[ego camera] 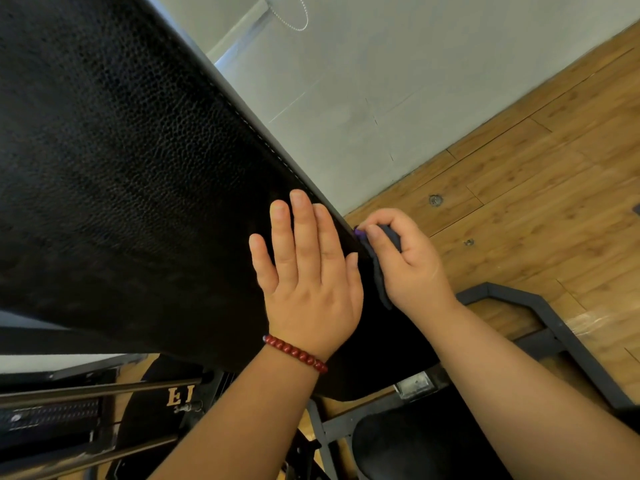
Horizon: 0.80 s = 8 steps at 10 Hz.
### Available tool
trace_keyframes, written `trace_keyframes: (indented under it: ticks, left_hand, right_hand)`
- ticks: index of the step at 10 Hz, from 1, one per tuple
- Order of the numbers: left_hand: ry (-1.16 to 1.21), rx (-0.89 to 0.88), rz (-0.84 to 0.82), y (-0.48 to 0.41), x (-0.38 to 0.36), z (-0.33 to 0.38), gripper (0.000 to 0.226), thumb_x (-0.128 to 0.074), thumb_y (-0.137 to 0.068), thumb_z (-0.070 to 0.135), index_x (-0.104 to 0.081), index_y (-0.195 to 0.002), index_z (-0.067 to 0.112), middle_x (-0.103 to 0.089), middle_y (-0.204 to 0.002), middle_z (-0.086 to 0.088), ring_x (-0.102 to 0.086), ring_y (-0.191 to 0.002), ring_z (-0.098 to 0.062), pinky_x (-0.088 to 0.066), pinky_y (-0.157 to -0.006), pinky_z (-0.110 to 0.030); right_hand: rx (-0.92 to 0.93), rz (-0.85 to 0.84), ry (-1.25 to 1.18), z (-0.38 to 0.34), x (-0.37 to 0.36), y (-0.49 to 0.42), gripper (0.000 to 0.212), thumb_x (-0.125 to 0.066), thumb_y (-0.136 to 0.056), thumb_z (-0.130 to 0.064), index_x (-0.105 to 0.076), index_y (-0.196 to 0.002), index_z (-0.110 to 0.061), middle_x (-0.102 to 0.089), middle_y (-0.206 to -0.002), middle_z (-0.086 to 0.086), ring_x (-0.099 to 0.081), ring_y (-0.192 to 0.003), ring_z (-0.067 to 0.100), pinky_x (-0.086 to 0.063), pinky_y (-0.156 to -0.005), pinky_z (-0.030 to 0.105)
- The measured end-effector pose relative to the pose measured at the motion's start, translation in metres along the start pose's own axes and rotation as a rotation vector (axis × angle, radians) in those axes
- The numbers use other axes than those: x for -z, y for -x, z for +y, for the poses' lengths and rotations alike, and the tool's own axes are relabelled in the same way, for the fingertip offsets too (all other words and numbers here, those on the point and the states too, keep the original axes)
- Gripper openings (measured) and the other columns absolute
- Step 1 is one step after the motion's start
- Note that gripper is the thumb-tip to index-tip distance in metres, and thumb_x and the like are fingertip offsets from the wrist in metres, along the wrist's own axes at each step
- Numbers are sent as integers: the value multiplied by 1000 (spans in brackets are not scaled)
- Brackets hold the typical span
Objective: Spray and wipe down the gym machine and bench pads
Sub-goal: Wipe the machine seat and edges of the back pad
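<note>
A long black leather bench pad (131,174) with white stitching along its edge fills the left and middle of the head view. My left hand (308,275) lies flat on the pad with straight fingers; a red bead bracelet circles its wrist. My right hand (405,261) grips a dark purple cloth (379,271) and holds it against the pad's right side edge. Most of the cloth is hidden inside the hand. No spray bottle is in view.
The grey metal bench frame (540,317) runs under the pad at lower right, above a second black seat pad (415,448). Machine rails and weight parts (69,410) sit at lower left. A wooden floor (536,168) meets a pale wall (381,81).
</note>
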State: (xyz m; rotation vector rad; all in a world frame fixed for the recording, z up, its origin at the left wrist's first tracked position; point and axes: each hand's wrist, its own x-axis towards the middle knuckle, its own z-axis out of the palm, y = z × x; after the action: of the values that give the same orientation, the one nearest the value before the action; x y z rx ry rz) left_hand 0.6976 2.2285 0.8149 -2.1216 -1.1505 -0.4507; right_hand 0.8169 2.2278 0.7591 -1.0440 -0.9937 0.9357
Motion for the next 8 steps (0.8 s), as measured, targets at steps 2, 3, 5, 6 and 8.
trace_keyframes:
  ticks: [2,3,5,6,8]
  left_hand:
    - [-29,8,5,2,-4,3,71,-31,-102,35,5,-152,-1,23,-159,-14,18,-148,-30,9,-120,-49]
    - [-31,-1,11,4,-5,3,72,-31,-102,37,4,-152,-1,22,-159,-14,17,-148,-30,9,-120,-49]
    - [-54,-24,33,5,-10,3,76,-35,-100,39,1,-152,-1,19,-160,-15,14,-148,-31,8,-120,-49]
    - [-68,-31,40,6,-12,4,77,-36,-99,40,1,-152,-1,18,-160,-14,14,-148,-31,8,-120,-49]
    - [-79,-38,38,8,-12,4,77,-36,-99,40,1,-152,-1,18,-160,-14,14,-148,-31,8,-120,-49]
  right_hand:
    - [-133,-37,83,20,12,10,16,-50,-95,-25,-58,-87,-37,-63,-92,-4,-60,-92,8,-46,-83,24]
    - [-52,-52,38,4,9,0,16,-51,-95,-22,-58,-90,-35,-63,-94,-7,-59,-93,5,-44,-83,14]
    - [-224,-86,95,45,24,16,19,-52,-99,-20,-59,-92,-36,-63,-97,-10,-59,-97,6,-49,-90,33]
    - [-280,-133,128,50,24,6,21,-53,-99,-19,-62,-89,-36,-65,-96,-11,-60,-98,8,-49,-92,39]
    - [-186,-144,-45,24,10,-19,23,-53,-99,-18,-64,-89,-35,-67,-92,-18,-62,-95,2,-47,-86,18]
